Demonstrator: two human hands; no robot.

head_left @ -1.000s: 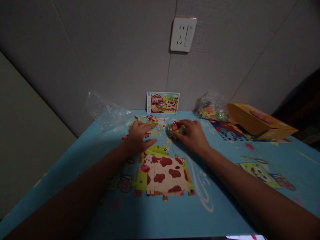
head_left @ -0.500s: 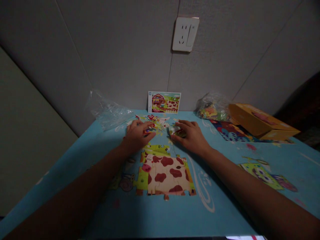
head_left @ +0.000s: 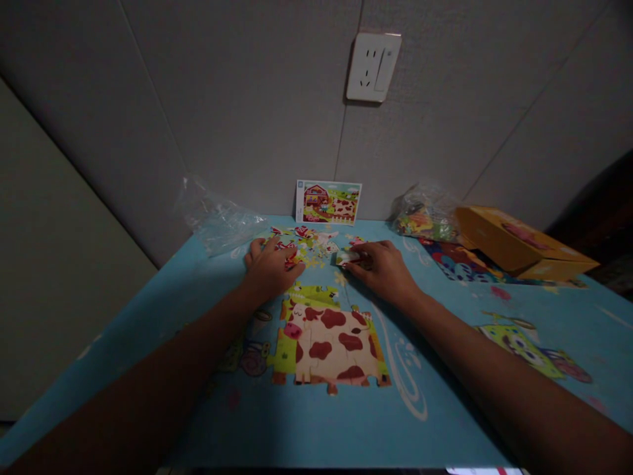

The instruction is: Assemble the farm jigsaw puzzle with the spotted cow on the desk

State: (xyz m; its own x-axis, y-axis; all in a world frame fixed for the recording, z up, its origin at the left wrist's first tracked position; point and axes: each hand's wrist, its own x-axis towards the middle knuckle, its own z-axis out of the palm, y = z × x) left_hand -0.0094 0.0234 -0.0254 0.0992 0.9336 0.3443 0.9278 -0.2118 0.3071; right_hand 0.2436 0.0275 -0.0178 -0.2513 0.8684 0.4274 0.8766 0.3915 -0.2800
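Note:
A partly joined cow puzzle (head_left: 329,343) lies on the blue cartoon table (head_left: 306,422) in front of me. Loose puzzle pieces (head_left: 311,239) are scattered just beyond it, near the wall. My left hand (head_left: 270,267) rests over the left part of that pile with its fingers curled on a red piece. My right hand (head_left: 383,267) pinches a small puzzle piece (head_left: 346,257) at the pile's right side. A reference picture card (head_left: 328,202) leans upright against the wall behind the pieces.
A crumpled clear plastic bag (head_left: 215,218) lies at the back left. A second bag of colourful pieces (head_left: 422,221) and a yellow box (head_left: 519,244) sit at the back right. A wall socket (head_left: 373,66) is above.
My left hand drew its fingers in from flat and spread to curled over a red piece. My right hand shifted slightly back toward the wall with its piece.

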